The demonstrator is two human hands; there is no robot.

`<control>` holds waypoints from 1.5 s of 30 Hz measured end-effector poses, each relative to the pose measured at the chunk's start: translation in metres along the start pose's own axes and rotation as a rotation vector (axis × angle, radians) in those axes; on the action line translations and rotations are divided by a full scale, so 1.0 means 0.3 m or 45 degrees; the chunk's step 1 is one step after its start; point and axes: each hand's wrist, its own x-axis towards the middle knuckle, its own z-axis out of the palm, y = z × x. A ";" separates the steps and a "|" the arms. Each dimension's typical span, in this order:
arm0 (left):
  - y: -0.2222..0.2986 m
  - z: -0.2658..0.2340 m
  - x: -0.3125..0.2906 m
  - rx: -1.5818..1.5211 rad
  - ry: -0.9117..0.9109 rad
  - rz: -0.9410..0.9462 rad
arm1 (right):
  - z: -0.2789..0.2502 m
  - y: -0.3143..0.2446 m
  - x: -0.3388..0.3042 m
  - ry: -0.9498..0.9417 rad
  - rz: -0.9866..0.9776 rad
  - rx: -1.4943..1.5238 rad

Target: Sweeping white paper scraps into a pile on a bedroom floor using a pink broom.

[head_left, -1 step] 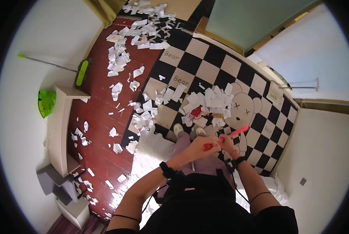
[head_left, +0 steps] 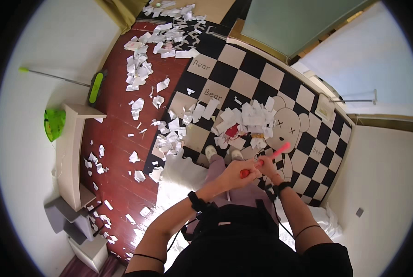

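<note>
A slim pinkish-red stick [head_left: 280,151] with a rounded red end is held in front of my waist, slanting from near left to far right. My left hand [head_left: 236,174] is closed around it close to the red end. Just to the right, my right hand [head_left: 267,167] also grips it, farther along. The far end points over the cartoon bear on the checkered mat [head_left: 245,83]. Beyond my hands, a heap of white paper scraps [head_left: 255,115] lies on the mat, with a red piece [head_left: 233,131] among it.
More torn paper [head_left: 139,69] is strewn over the red-brown floor [head_left: 123,134] at left. A mop with a green head [head_left: 95,87] leans on the left wall beside a pale desk [head_left: 72,157] and a grey chair [head_left: 65,219]. White fabric [head_left: 179,175] lies near my feet.
The far end of the stick has shifted slightly left and away from me. Both hands keep their hold, and the view has moved a little.
</note>
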 end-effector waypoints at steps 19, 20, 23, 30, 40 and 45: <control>0.672 -0.079 -0.179 0.613 0.081 0.219 | -0.014 -0.883 0.166 -0.076 -0.537 0.224; 0.662 -0.076 -0.193 0.541 0.120 0.150 | -0.021 -0.853 0.143 -0.095 -0.511 0.137; 0.561 -0.048 -0.196 0.379 0.263 -0.010 | -0.072 -0.725 0.065 -0.086 -0.384 0.068; 0.086 0.230 -0.053 -0.028 0.412 -0.206 | -0.172 -0.010 0.005 -0.377 -0.505 -0.188; 0.290 0.268 -0.017 0.391 0.698 -0.147 | -0.053 -0.206 0.149 -0.193 -0.446 0.034; 0.479 0.247 -0.040 0.700 0.578 -0.187 | -0.053 -0.520 0.199 -0.049 -0.387 0.260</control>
